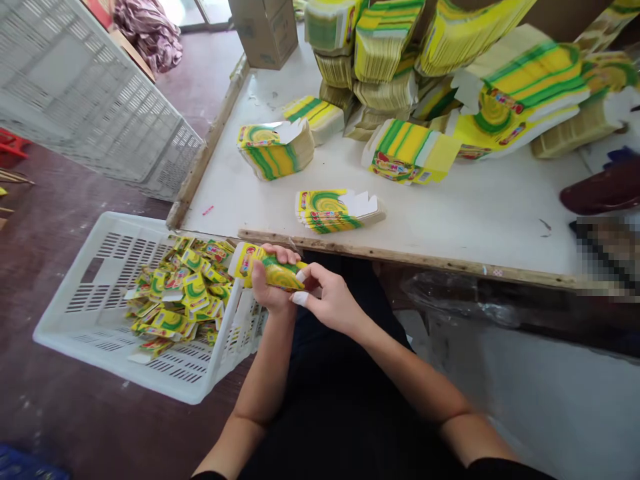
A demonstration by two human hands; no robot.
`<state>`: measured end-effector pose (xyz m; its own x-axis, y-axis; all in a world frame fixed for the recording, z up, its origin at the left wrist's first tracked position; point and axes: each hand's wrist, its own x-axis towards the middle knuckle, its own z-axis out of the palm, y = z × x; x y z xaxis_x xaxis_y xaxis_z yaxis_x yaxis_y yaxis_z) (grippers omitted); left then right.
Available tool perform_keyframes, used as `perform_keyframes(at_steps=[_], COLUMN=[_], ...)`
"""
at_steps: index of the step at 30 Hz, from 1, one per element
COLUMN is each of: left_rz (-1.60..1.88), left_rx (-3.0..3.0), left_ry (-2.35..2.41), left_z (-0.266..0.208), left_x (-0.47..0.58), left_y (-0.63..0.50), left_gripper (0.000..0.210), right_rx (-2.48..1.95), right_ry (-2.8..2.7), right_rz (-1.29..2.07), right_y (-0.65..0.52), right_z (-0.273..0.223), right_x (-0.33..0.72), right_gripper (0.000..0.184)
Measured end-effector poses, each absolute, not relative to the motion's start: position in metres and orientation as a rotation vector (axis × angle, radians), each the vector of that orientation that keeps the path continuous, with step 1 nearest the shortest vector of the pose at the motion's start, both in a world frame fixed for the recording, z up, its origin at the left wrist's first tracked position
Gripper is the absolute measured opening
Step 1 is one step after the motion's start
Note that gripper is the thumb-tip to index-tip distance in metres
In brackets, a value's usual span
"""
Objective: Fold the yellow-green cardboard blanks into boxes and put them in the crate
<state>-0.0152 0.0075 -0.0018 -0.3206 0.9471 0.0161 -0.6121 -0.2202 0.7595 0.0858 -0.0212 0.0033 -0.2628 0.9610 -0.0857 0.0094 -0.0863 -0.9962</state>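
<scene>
My left hand (274,285) is wrapped round a small yellow and green carton (280,272), held over the near edge of the table. At the carton's right end, my right hand (331,293) pinches it between thumb and fingers, with white tape or covers on two fingertips. Just beyond my hands, a short stack of flat cartons (330,212) lies on the white table (450,220). Left of my hands stands a white plastic crate (75,347) holding a heap of similar yellow cartons (185,293).
Farther back are more bundles of flat cartons (275,150), with tall stacks (385,60) behind. A brown cardboard box (265,33) stands at the back left. Large white crates (90,100) rise on the left. A dark red object (600,187) sits at the right edge.
</scene>
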Motion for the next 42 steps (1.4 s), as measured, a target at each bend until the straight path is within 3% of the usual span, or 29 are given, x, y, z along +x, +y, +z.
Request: perform_keyframes(at_steps=[9, 14, 20, 23, 28, 31, 33, 36, 38, 40, 42], left_rz=[1.755, 1.642, 1.742, 1.546, 1.217, 1.018, 0.805, 0.703, 0.784, 0.869, 0.937], left_rx=[0.679, 0.939, 0.98, 0.984, 1.156, 1.5, 1.665, 1.682, 1.668, 1.707, 1.772], left_ry=[1.136, 1.205, 1.403, 1.35, 1.149, 1.213, 1.273, 1.399, 1.481, 1.482, 1.391], left_z=[-0.018, -0.02, -0.031, -0.027, 0.008, 0.023, 0.024, 0.014, 0.006, 0.0, -0.004], left_x=[-0.007, -0.015, -0.03, -0.043, -0.074, -0.078, -0.07, -0.052, -0.043, -0.037, -0.033], left_y=[0.006, -0.003, -0.008, -0.012, -0.013, -0.012, -0.011, -0.014, -0.017, -0.02, -0.022], left_gripper=[0.078, 0.058, 0.045, 0.043, 0.084, 0.096, 0.095, 0.068, 0.054, 0.055, 0.064], right_rx=[-1.209, -1.199, -1.161, -1.104, -1.1, -1.033, -0.945, -1.016, -1.162, -1.182, -1.068], right_ry=[-1.262, -1.336, -1.491, -1.627, -1.911, -2.078, -2.118, -1.932, -1.669, -1.447, -1.284], right_rz=[1.507, 1.373, 1.108, 0.92, 0.418, 0.296, 0.334, 0.454, 0.607, 0.936, 1.387], right_y=[-0.023, -0.023, -0.017, -0.013, -0.008, -0.009, -0.013, -0.018, -0.02, -0.019, -0.017], right_z=[-0.006, -0.007, -0.005, 0.0, 0.01, 0.012, 0.011, 0.006, 0.0, -0.007, -0.014], right_x=[0.094, 0.095, 0.112, 0.129, 0.149, 0.147, 0.141, 0.133, 0.13, 0.127, 0.122], right_gripper=[0.036, 0.014, 0.013, 0.014, 0.028, 0.03, 0.029, 0.022, 0.037, 0.054, 0.05])
